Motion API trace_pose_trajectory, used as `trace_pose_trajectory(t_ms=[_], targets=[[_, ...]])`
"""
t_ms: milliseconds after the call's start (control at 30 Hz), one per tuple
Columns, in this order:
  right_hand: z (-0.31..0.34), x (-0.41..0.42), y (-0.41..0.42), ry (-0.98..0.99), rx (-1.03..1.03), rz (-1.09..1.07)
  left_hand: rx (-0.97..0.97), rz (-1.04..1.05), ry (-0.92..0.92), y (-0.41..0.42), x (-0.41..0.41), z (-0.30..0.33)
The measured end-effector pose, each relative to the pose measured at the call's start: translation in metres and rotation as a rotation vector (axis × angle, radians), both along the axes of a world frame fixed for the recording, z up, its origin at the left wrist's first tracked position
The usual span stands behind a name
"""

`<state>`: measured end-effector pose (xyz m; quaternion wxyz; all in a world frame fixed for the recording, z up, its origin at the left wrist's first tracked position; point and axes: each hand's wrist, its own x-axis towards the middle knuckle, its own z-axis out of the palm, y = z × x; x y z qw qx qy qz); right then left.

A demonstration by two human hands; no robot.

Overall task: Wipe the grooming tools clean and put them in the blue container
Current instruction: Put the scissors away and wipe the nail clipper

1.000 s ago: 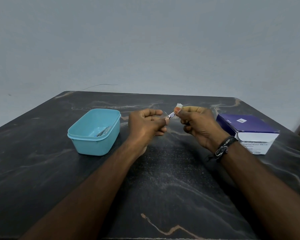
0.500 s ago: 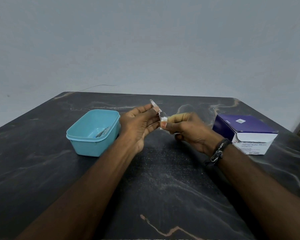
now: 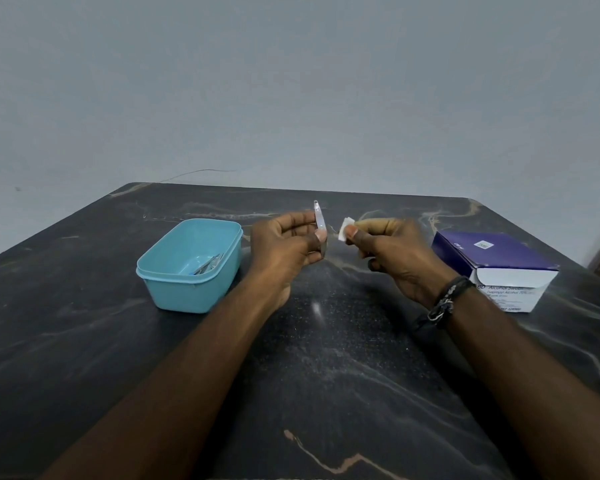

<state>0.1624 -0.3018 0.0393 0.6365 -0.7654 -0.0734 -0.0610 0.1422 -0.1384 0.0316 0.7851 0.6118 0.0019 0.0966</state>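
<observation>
My left hand [image 3: 284, 247] pinches a slim silver grooming tool [image 3: 319, 220] between thumb and fingers, held upright above the dark table. My right hand [image 3: 392, 251] pinches a small white wipe [image 3: 346, 230] a short way right of the tool, apart from it. The blue container [image 3: 168, 271] stands on the table left of my left hand, open, with metal tools [image 3: 208, 265] lying inside.
A purple and white box of alcohol swabs [image 3: 496, 268] sits at the right of the black marble table [image 3: 326, 375]. A plain grey wall rises behind the table's far edge. A bracelet [image 3: 444, 303] circles my right wrist.
The hands have parted: the wipe was against the tool, and now my right hand holds it clear to the right. My left hand has turned the tool upright.
</observation>
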Motion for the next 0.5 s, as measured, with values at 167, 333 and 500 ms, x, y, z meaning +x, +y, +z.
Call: trace_pose_trajectory(t_ms=[167, 333, 500], targets=[[-0.0008, -0.0010, 0.0026, -0.015, -0.025, 0.016, 0.177, -0.016, -0.063, -0.0062, -0.0034, -0.0035], [-0.0018, -0.0022, 0.0051, -0.013, -0.048, 0.039, 0.261, -0.008, -0.121, -0.0076, -0.0050, -0.0055], [-0.0043, -0.0034, 0.0072, -0.018, -0.058, 0.047, 0.357, 0.042, -0.162, -0.0085, -0.0055, -0.0067]])
